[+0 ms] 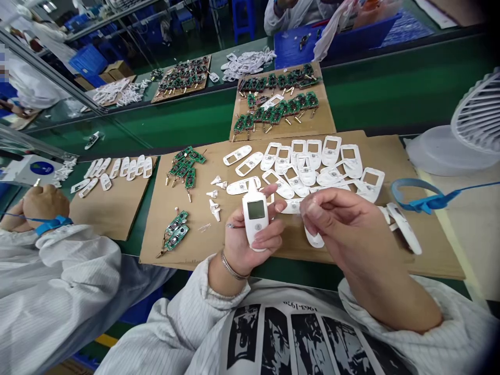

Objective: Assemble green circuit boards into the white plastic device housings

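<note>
My left hand [250, 234] is closed around a white digital thermometer [257, 216] with a small grey screen, held upright with its narrow tip away from me. A thin wire end sticks out beside my left palm. To the right, my right hand [347, 224] has its thumb and fingertips pinched together; what they hold, if anything, is hidden. Just below those fingertips a white casing [314, 238] shows in part. Behind both hands lie several white casing halves [297, 174] with window cutouts. Small white cone-shaped tips [214, 208] lie left of my left hand.
Green circuit boards [177, 229] lie on the cardboard [156, 208] at left, and more fill a raised cardboard sheet [281, 104]. A white fan [478, 114] and a blue strap [422, 195] are at right. A co-worker's hand [47, 205] is at far left.
</note>
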Demonstrator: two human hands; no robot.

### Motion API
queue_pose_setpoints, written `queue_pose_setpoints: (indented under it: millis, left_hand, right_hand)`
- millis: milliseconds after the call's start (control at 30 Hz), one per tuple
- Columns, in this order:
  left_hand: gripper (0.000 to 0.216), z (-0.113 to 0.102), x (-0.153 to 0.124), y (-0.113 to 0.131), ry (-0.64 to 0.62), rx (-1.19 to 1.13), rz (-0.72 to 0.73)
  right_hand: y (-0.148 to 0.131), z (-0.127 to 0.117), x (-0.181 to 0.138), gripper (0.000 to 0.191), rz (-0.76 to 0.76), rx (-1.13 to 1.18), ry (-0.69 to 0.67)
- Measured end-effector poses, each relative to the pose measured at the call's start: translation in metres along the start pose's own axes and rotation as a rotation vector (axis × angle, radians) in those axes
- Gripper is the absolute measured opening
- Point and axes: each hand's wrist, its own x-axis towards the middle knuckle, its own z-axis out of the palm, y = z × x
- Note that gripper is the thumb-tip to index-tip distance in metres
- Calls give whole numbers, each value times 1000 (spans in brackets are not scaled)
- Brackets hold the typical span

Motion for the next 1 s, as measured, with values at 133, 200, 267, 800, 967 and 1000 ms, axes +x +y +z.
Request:
queue_pose_setpoints:
  millis: [133,200,267,800,967,1000]
  left_hand:
    - [37,0,1,-4,32,0,15]
    - [39,1,3,-7,37,-24,49]
    - [39,2,5,-11,49,-35,115]
    - [24,7,9,-26,33,-8,236]
    - [20,8,9,-28,7,-32,131]
    - [20,7,9,-29,-7,-38,118]
  right_hand:
    - [3,11,1,12,-151,-99,40]
    - [5,18,1,15,-158,-134,49]
    - [7,25,2,18,-132,-144,45]
    - [19,37,4,15,-250,-419,159]
    - [20,38,5,24,-174,-188,56]
    - [20,38,5,29,-143,-164,26]
